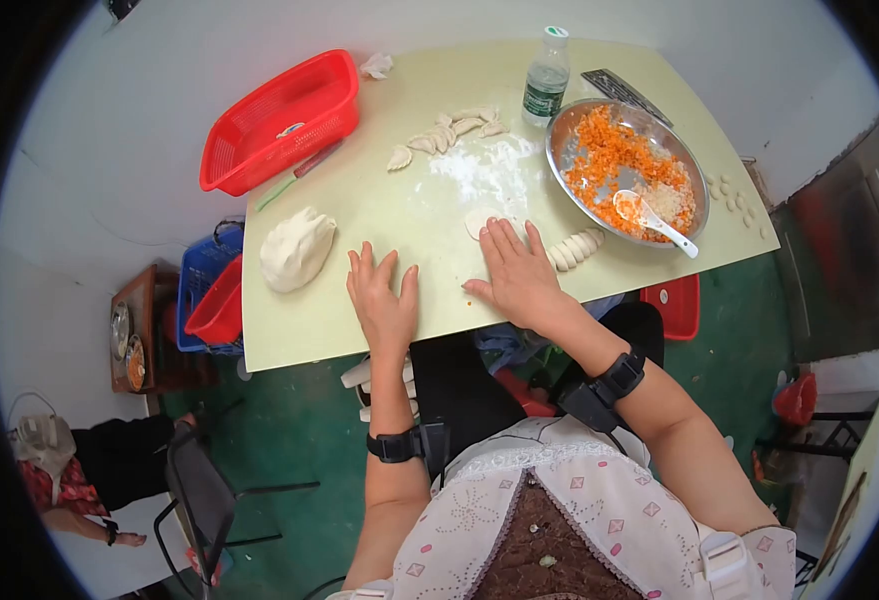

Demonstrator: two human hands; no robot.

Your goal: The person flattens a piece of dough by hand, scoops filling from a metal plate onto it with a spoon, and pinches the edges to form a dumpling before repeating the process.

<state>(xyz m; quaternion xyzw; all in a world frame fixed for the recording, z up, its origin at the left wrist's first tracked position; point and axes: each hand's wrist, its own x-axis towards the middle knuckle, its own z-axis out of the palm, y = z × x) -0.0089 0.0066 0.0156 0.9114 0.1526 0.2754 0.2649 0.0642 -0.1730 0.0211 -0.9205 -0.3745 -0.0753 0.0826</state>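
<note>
My right hand lies with fingers stretched out, the fingertips covering part of a round dough wrapper on the table. Beside it is a row of pale, overlapping dough pieces. My left hand rests with fingers spread on the tabletop and holds nothing. To its left sits a large lump of dough. White flour is dusted beyond my right hand, and several folded dumplings lie behind it. A steel bowl holds chopped orange and pale filling with a white spoon.
A red plastic basket stands at the back left, near a knife-like tool. A bottle and a dark grater-like strip are near the bowl. Small dough bits lie far right. Another person is at lower left, near a chair.
</note>
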